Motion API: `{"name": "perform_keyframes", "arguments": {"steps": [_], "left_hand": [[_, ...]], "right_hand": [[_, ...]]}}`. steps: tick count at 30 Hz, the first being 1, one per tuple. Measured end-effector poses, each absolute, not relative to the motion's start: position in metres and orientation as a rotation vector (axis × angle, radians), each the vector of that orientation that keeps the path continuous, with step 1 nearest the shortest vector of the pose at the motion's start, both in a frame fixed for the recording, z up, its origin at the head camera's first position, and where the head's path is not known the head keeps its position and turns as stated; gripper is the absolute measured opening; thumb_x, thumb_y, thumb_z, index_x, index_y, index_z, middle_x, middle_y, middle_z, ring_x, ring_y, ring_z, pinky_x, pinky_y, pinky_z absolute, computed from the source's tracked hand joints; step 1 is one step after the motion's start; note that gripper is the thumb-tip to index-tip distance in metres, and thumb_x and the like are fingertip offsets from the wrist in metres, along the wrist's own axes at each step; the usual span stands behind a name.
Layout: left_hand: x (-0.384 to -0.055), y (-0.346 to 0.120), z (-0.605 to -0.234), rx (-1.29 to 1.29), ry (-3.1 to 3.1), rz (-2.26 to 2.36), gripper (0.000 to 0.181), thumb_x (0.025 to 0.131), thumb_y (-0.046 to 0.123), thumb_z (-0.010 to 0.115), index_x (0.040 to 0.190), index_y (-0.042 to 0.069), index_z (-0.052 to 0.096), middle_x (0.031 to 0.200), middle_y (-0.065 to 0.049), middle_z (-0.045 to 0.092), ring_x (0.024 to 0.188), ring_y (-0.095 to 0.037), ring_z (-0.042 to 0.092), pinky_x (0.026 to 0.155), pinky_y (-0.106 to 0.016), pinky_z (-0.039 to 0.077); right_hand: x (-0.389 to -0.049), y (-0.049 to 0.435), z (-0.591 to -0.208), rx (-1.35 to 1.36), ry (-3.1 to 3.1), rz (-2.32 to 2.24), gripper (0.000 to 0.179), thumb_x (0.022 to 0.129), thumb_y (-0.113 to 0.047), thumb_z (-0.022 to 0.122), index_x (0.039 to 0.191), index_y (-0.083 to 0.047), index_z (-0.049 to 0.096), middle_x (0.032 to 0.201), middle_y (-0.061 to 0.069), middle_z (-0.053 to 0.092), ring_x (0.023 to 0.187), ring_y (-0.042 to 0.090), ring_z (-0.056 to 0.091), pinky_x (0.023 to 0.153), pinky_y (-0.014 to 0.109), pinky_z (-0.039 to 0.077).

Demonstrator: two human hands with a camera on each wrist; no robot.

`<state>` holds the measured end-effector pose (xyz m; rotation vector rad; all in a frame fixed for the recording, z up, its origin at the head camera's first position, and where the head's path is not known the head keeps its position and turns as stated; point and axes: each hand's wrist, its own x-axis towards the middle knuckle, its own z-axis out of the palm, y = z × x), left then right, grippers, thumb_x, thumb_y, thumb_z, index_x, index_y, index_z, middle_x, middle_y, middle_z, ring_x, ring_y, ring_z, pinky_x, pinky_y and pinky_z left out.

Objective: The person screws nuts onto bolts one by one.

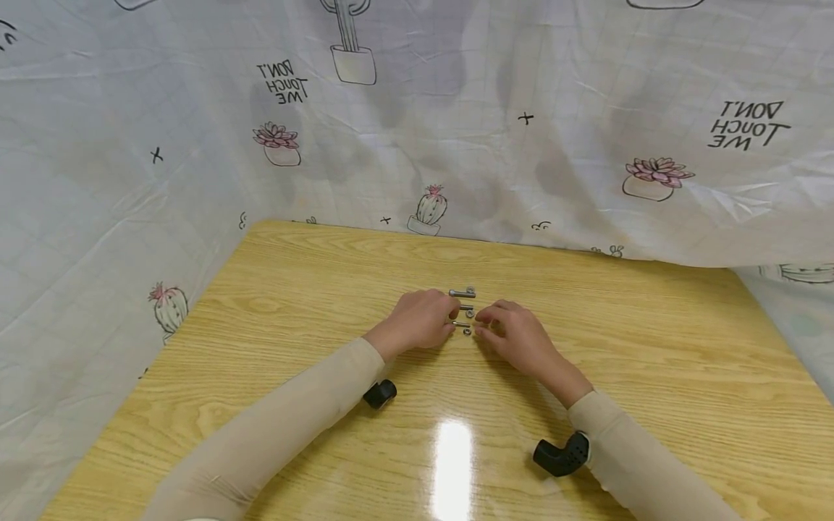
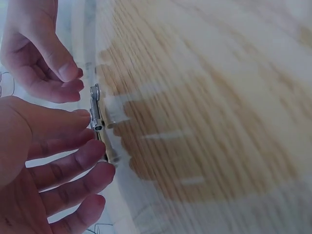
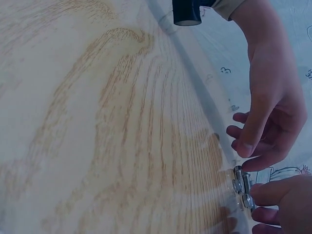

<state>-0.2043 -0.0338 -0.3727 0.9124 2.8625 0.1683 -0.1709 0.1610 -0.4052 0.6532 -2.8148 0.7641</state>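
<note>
Three metal bolts lie in a row on the wooden table, each with a small nut beside it. The far bolt (image 1: 462, 294) has its nut (image 1: 470, 289) behind its right end. My left hand (image 1: 423, 318) is at the left ends of the nearer bolts, its fingers over the middle bolt's head. Loosely bent and spread, its fingers reach right up to the bolts (image 2: 96, 109) in the left wrist view. My right hand (image 1: 515, 334) hovers just right of the near nuts (image 1: 467, 331), thumb and fingers apart with nothing between them.
The wood-grain table (image 1: 293, 289) stretches out on all sides of the hands. A white curtain (image 1: 495, 166) printed with potted plants hangs behind it and to the left. Black curved mounts (image 1: 562, 456) sit at both wrists.
</note>
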Motion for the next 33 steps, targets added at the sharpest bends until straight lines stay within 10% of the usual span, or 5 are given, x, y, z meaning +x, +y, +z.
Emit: {"name": "perform_keyframes", "arguments": {"steps": [33], "left_hand": [[-0.216, -0.019, -0.378, 0.880, 2.822, 0.108, 0.009, 0.093, 0.021, 0.062, 0.085, 0.018, 0.061, 0.078, 0.002, 0.061, 0.063, -0.015, 0.056, 0.050, -0.029, 0.044]], "right_hand": [[-0.176, 0.168, -0.407, 0.656, -2.838, 0.812, 0.013, 0.089, -0.021, 0.071, 0.099, -0.013, 0.073, 0.093, 0.000, 0.068, 0.081, 0.015, 0.058, 0.071, 0.033, 0.050]]}}
